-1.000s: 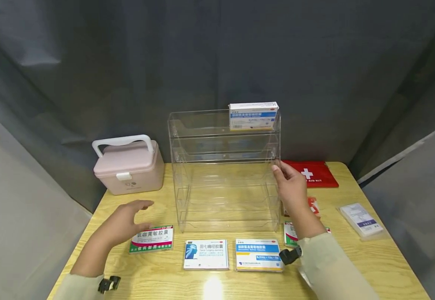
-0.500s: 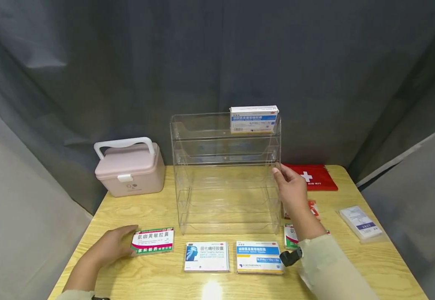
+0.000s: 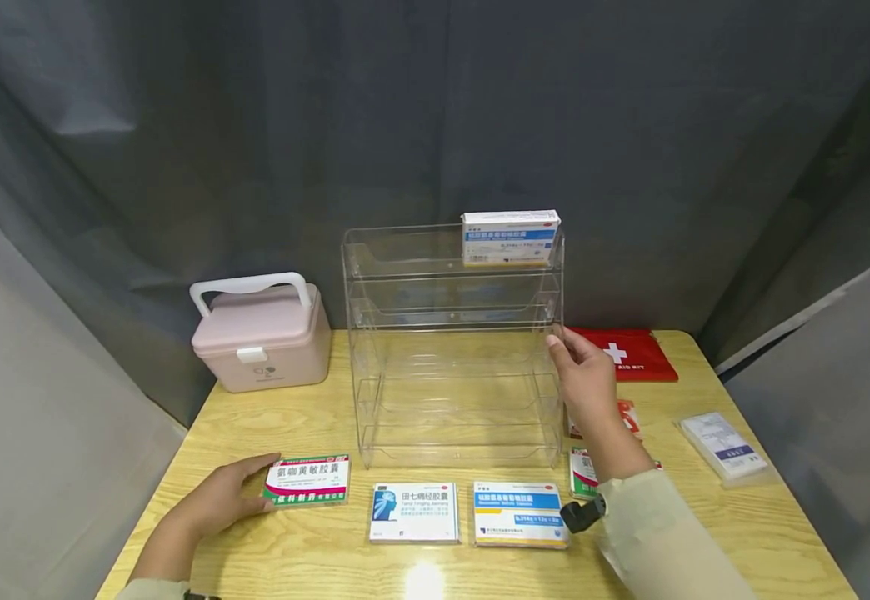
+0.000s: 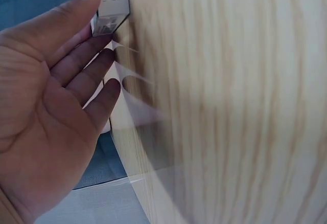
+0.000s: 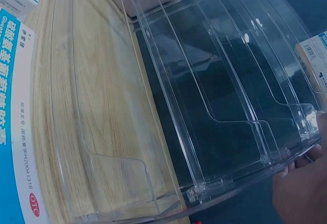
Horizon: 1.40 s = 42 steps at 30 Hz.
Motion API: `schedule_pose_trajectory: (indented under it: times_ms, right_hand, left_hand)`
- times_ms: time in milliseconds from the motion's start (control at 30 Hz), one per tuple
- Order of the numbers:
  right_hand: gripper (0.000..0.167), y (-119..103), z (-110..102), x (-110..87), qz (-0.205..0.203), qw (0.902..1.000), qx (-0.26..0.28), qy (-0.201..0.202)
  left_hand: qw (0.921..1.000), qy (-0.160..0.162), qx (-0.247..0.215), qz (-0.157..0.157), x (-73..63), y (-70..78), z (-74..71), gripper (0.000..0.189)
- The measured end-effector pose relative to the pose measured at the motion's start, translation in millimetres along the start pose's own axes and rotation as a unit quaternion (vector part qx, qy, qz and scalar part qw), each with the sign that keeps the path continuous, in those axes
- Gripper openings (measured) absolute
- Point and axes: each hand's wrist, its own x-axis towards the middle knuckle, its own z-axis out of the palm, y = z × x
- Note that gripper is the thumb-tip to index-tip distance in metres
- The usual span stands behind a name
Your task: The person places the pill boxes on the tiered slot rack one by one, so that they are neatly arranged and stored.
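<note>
My left hand pinches the left end of a green-and-white medicine box at the table's left front. In the left wrist view, the thumb lies against the end of this box, with the other fingers beyond it. My right hand grips the right side panel of a clear acrylic tiered rack, which stands upright mid-table. On the rack's top tier, at the right, a blue-and-white medicine box stands upright. In the right wrist view, the hand holds the rack's edge, its fingertips partly hidden.
Before the rack lie a white medicine box and another blue-and-white box. A pink lidded case stands back left. Rightward are a red first aid pouch, a green-and-white box behind my forearm and a bagged white pack.
My left hand has come down and leftward from above the green-and-white medicine box and taken hold of its left end. The right hand keeps its grip on the rack.
</note>
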Motion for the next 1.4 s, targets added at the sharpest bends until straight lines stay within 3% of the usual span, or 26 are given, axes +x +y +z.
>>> schedule_pose_trajectory:
  times_ms: [200,367,567,667,900,1133,1200,1267,1333,1400]
  right_hand:
    - [0.050,3,2,2.3,-0.003,1.0000,0.007,0.001]
    - [0.050,4,0,2.6,-0.005,1.0000,0.006,0.003]
    - [0.051,2,-2,0.3,-0.001,1.0000,0.005,-0.002]
    - [0.052,1,-2,-0.1,0.002,1.0000,0.008,-0.005]
    - [0.051,2,-2,0.1,0.001,1.0000,0.004,-0.002]
    - [0.051,2,-1,0.8,-0.004,1.0000,0.003,-0.002]
    - [0.051,2,-1,0.7,-0.004,1.0000,0.001,-0.004]
    - [0.052,1,0,0.6,-0.005,1.0000,0.002,-0.005]
    - [0.052,1,0,0.3,-0.005,1.0000,0.002,-0.005]
    - [0.052,1,0,-0.2,-0.004,1.0000,-0.001,-0.006]
  left_hand:
    - [0.9997,0.024,-0.008,-0.005,-0.9,-6.0,2.7,0.084]
    - [0.9943,0.100,-0.031,-0.021,1.8,-11.3,5.7,0.077]
    - [0.9842,0.176,-0.019,0.003,5.6,-7.2,4.6,0.045]
    - [0.9821,0.186,-0.029,0.002,5.3,-5.7,4.2,0.035]
    - [0.9742,0.184,-0.128,-0.028,5.0,-1.5,1.7,0.025]
    - [0.9649,0.220,-0.143,-0.016,2.1,1.8,-2.0,0.023]
    - [0.9538,0.252,-0.164,-0.008,0.7,8.6,-5.2,0.023]
    - [0.9359,0.292,-0.197,0.001,-1.3,19.9,-11.2,0.024]
    - [0.9091,0.333,-0.249,0.016,-0.9,37.8,-19.6,0.023]
    - [0.8724,0.363,-0.324,0.045,2.2,59.8,-29.1,0.019]
